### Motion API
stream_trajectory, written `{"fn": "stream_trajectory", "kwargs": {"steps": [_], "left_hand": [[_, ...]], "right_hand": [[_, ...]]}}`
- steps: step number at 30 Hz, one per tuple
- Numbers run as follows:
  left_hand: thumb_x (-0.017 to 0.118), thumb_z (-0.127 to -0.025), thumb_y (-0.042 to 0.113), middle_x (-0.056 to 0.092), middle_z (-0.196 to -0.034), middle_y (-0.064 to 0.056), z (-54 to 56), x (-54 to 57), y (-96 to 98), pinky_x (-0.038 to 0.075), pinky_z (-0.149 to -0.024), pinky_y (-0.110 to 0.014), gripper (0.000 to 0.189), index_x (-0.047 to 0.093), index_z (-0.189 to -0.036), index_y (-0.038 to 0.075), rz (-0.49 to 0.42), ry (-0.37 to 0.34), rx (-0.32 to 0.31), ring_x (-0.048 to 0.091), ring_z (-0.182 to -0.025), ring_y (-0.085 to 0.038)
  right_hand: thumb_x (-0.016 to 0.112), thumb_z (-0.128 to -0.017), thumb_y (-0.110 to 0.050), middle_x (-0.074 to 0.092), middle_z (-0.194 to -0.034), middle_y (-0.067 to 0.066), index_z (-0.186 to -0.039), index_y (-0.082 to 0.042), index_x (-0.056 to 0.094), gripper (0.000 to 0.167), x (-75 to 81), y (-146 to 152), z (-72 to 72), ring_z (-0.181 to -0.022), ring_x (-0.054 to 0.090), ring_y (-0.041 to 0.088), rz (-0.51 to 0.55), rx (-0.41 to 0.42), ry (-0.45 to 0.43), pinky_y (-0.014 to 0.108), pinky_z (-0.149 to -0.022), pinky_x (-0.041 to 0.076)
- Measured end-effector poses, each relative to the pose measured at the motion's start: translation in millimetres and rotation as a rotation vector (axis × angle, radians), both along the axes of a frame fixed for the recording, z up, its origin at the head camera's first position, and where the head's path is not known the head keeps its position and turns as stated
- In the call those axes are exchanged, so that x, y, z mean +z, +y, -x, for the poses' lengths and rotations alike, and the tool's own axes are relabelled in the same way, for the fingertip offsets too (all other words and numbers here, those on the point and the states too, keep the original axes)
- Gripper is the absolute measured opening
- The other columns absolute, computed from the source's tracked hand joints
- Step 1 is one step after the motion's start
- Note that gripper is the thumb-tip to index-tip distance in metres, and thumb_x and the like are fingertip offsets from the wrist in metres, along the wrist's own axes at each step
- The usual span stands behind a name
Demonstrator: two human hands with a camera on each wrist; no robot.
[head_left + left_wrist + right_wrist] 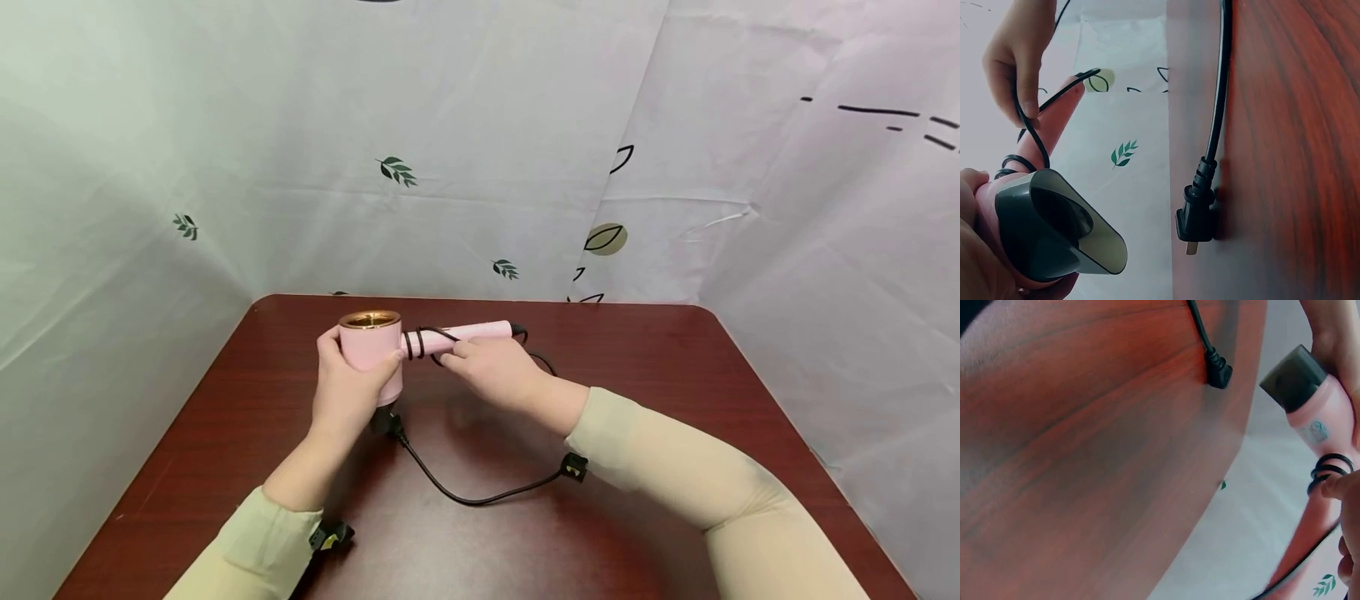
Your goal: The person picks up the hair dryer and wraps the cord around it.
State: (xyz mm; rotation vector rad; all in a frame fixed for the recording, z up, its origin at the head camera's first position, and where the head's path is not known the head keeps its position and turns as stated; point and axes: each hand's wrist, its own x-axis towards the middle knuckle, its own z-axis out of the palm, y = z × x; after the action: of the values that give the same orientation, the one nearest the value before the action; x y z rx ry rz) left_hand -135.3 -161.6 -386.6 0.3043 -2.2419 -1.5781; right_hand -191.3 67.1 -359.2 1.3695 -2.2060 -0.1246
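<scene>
A pink hair dryer [367, 348] with a gold-rimmed rear end is held over the table, its handle [487, 331] pointing right. My left hand [348, 392] grips the dryer's body, thumb across the near side. A dark translucent nozzle [1054, 228] caps the other end, facing down. The black power cord [1329, 467] is looped round the handle close to the body. With my right hand [498, 371] I pinch the cord beside the handle, as the left wrist view also shows. The cord's plug [1196, 215] lies on the table below the nozzle.
The dark red wooden table [480, 550] has rounded far corners. A loose stretch of cord [480, 502] curves across it from the plug toward my right sleeve. Pale fabric with leaf prints [480, 167] hangs behind and on both sides. Small black wrist devices [330, 536] sit at the cuffs.
</scene>
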Motion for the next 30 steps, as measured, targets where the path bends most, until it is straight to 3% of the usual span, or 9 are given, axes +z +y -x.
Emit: {"fn": "stream_trajectory", "kwargs": {"steps": [5,10,13,19,25,30], "left_hand": [[0.083,-0.073,0.055,0.052,-0.125,-0.008,-3.4,0.9,0.2,0.045,-0.084,-0.043,0.095,0.031,-0.143,0.016,0.091,-0.032,0.010,0.058,-0.103,-0.027],[0.080,-0.072,0.059,0.051,-0.125,-0.006,-5.8,2.9,0.0,0.045,-0.079,-0.044,0.095,0.032,-0.143,0.018,0.176,-0.074,-0.001,0.058,-0.099,-0.028],[0.080,-0.072,0.061,0.053,-0.124,-0.005,-6.7,3.7,-0.7,0.045,-0.078,-0.044,0.096,0.032,-0.144,0.018,0.209,-0.090,-0.019,0.059,-0.098,-0.028],[0.080,-0.073,0.060,0.054,-0.120,-0.006,-7.1,3.7,-4.3,0.047,-0.078,-0.042,0.096,0.032,-0.144,0.016,0.241,-0.096,-0.089,0.059,-0.097,-0.026],[0.082,-0.074,0.055,0.057,-0.116,-0.009,-7.2,3.6,-7.5,0.049,-0.080,-0.042,0.094,0.034,-0.141,0.012,0.228,-0.096,-0.200,0.061,-0.097,-0.026],[0.083,-0.073,0.054,0.058,-0.116,-0.010,-7.5,3.3,-9.9,0.050,-0.081,-0.043,0.093,0.034,-0.141,0.013,0.221,-0.090,-0.255,0.061,-0.098,-0.027]], "right_hand": [[0.074,-0.088,-0.023,0.062,-0.080,-0.004,-0.094,-0.019,0.072,0.007,3.6,4,4.7,-0.068,0.063,0.015,0.074,0.046,0.094,0.032,-0.052,0.050],[0.080,-0.081,-0.044,0.050,-0.061,-0.003,-0.066,-0.017,0.059,0.038,5.9,10,15.6,-0.046,0.050,0.015,0.226,0.033,0.186,0.032,-0.040,0.039],[0.080,-0.076,-0.055,0.043,-0.056,-0.004,-0.058,-0.018,0.050,0.051,9.1,13,21.9,-0.041,0.043,0.015,0.256,0.000,0.194,0.032,-0.037,0.034],[0.076,-0.070,-0.068,0.042,-0.057,-0.007,-0.059,-0.021,0.046,0.057,16.6,20,32.7,-0.044,0.043,0.011,0.188,0.000,0.089,0.030,-0.039,0.034],[0.079,-0.075,-0.058,0.035,-0.058,-0.011,-0.059,-0.023,0.039,0.055,22.3,28,42.2,-0.048,0.031,0.005,0.088,0.078,-0.101,0.027,-0.045,0.030],[0.079,-0.078,-0.050,0.037,-0.060,-0.012,-0.060,-0.023,0.041,0.050,26.1,33,44.5,-0.050,0.033,0.004,0.076,0.144,-0.187,0.026,-0.046,0.030]]}}
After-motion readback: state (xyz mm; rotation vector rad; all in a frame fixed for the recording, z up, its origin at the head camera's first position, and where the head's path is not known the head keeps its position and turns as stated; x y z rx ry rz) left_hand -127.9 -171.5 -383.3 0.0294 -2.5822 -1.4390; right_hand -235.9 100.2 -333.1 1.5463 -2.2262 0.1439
